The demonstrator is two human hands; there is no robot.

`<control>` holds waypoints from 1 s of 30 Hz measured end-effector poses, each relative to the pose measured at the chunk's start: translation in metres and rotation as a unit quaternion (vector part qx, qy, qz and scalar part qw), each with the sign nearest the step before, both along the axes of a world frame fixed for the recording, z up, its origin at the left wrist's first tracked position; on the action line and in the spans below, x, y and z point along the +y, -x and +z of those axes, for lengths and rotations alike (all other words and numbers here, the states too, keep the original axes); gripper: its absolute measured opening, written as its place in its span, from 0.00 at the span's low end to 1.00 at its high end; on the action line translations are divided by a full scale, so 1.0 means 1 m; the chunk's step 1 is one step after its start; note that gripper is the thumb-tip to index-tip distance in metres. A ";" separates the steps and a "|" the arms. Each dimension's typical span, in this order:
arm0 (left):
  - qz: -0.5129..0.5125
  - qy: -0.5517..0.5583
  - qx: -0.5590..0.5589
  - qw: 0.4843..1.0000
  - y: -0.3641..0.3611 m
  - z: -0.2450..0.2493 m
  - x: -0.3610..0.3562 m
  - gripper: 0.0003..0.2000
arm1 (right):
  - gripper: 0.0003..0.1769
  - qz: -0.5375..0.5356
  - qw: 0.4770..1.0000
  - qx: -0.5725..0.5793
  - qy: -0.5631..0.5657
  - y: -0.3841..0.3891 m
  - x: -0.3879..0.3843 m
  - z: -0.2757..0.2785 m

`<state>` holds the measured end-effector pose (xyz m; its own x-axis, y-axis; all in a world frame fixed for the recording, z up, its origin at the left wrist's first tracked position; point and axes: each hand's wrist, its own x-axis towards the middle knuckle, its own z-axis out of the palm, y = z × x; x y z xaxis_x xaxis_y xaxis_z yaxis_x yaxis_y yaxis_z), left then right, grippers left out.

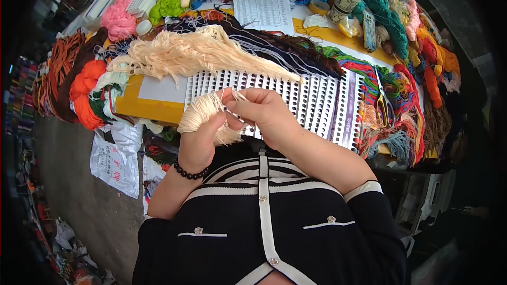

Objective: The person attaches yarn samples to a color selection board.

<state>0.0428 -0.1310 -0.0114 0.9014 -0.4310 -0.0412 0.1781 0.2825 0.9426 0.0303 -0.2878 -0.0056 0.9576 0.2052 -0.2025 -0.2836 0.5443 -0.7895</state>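
A bundle of cream thread (202,112) is looped over my left hand (207,132), which has its fingers wrapped round part of it. My right hand (264,111) touches the left at the fingertips, its thumb and forefinger pinched on strands of the same thread. Under and behind both hands lie white strips with rows of holes (311,106). Just beyond them stretches a long pale peach skein (195,53), its narrow end resting on the strips.
Colourful skeins (377,0) ring the table. Scissors (384,106) lie at the right. A patterned cup (346,1), a phone (369,30) and a printed sheet (262,2) stand or lie at the back. A white plastic bag (113,163) hangs at the left edge.
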 end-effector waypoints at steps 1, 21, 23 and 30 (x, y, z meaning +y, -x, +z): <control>0.014 -0.007 -0.002 1.000 -0.001 -0.007 0.000 0.21 | 0.06 -0.002 1.000 0.007 0.029 -0.001 0.001 -0.010; -0.008 -0.064 0.023 0.998 0.002 -0.003 -0.005 0.19 | 0.06 -0.029 0.995 0.003 0.094 0.002 0.001 -0.012; -0.010 -0.067 0.014 0.998 0.002 -0.004 -0.005 0.18 | 0.06 -0.019 0.994 0.000 0.107 0.003 0.002 -0.012; -0.001 0.021 0.090 0.996 0.005 -0.013 0.006 0.19 | 0.07 -0.001 0.998 0.043 0.038 0.005 0.007 -0.018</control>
<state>0.0375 -0.1247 -0.0248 0.8803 -0.4372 -0.1841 0.3435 0.3198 0.8830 0.0253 -0.2812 -0.0238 0.9365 0.1835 -0.2990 -0.3508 0.4847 -0.8013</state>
